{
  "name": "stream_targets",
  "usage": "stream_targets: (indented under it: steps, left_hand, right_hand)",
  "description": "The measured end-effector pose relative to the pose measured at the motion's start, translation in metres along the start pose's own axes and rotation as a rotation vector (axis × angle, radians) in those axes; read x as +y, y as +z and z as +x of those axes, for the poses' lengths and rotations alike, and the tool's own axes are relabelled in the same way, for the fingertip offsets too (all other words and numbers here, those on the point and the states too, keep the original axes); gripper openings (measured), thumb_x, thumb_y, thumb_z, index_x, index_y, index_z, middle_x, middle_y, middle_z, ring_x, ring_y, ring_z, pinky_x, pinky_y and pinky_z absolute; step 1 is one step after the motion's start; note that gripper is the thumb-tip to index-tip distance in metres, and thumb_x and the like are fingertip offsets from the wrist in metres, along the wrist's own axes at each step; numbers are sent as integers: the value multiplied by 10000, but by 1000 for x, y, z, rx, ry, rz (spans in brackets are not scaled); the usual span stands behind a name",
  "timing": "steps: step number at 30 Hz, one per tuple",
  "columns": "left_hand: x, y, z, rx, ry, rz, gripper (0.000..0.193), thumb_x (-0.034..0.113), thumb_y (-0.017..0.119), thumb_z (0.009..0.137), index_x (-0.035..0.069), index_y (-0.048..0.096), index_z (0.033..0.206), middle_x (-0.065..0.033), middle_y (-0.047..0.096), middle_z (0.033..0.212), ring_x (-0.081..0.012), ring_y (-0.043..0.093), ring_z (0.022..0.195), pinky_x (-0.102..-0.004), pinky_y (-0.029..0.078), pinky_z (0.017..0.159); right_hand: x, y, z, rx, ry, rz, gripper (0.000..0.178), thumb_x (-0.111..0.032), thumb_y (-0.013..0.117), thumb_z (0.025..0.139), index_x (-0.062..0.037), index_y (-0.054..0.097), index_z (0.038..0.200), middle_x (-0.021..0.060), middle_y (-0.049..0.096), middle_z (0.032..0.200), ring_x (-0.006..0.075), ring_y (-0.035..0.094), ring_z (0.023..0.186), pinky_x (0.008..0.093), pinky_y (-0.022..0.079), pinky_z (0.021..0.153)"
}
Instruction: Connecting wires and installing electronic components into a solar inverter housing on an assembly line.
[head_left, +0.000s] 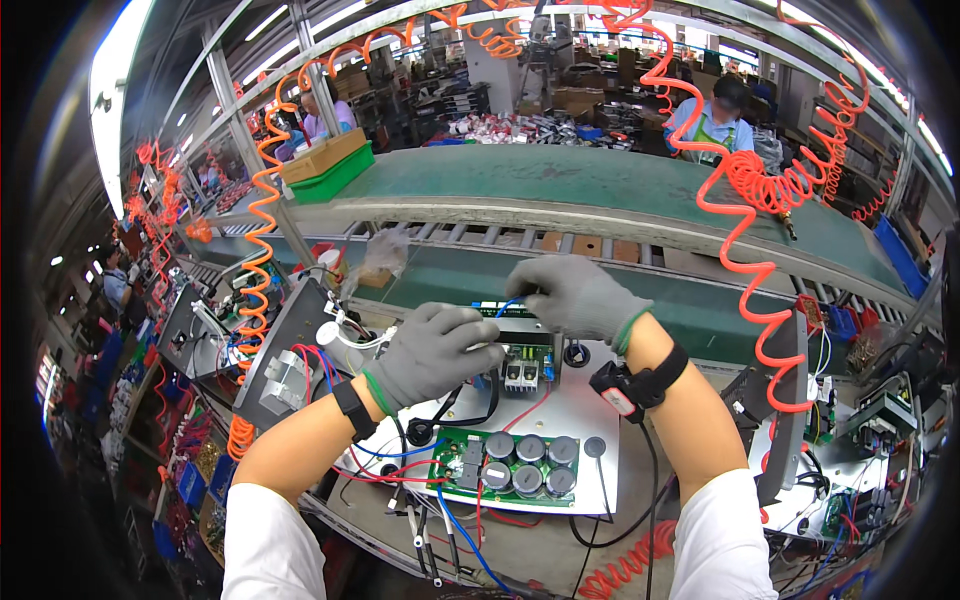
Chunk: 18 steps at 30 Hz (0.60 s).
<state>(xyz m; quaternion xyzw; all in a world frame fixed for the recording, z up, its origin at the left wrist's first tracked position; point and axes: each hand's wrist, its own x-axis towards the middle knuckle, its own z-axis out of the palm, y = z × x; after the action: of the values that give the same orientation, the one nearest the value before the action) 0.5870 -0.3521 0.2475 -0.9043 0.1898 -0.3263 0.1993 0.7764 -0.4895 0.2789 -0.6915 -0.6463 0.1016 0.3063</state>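
Observation:
Both of my hands wear grey knitted gloves with green cuffs. My right hand (pixel 580 298) is closed in a pinch on a thin blue wire (pixel 508 306) above the far end of a white metal panel (pixel 603 485). Close by on the left, my left hand (pixel 437 352) has curled fingers; whatever they grip is hidden. Between and below the hands is a green board with silver parts (pixel 522 372). Nearer to me on the panel lies a green circuit board (pixel 467 487) with several round black capacitors (pixel 530 450). Red, blue and black wires run around it.
Similar open units stand left (pixel 285 375) and right (pixel 865 430). Orange coiled air hoses (pixel 745 215) hang on both sides. Beyond runs a green conveyor belt (pixel 480 180) carrying a green bin (pixel 335 178). A co-worker (pixel 712 120) sits across it. Loose cables (pixel 425 540) hang off the front.

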Motion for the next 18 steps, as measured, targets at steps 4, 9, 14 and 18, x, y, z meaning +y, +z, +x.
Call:
stream_targets:
  steps: [4,9,14,18]
  left_hand:
    - [11,-5,1,-193,0,-207,247,158,616,732,211,604,973,31,608,1069,-169,598,938,-343,490,778]
    - [19,-8,-2,-166,-124,-343,214,194,665,801,177,599,1004,12,653,1000,-181,633,771,-325,512,639]
    - [20,-9,10,-189,-252,-448,186,206,663,823,137,594,982,-29,657,988,-254,644,786,-346,512,618]
    - [20,-1,3,-112,-288,-452,166,267,630,850,157,600,970,-21,652,980,-244,650,744,-359,520,604]
  right_hand:
    - [21,-16,-28,31,94,42,215,-60,556,808,-42,657,996,95,671,848,186,634,797,313,501,748]
    - [29,-8,-38,168,164,429,230,-48,543,813,-35,671,1004,91,682,902,166,633,813,300,501,786]
    - [52,13,-45,243,154,333,238,-85,572,843,-35,643,1064,97,667,958,158,624,864,294,494,812]
    - [55,19,-51,114,261,361,245,-117,619,843,-31,604,1072,95,644,923,155,597,844,290,482,786]
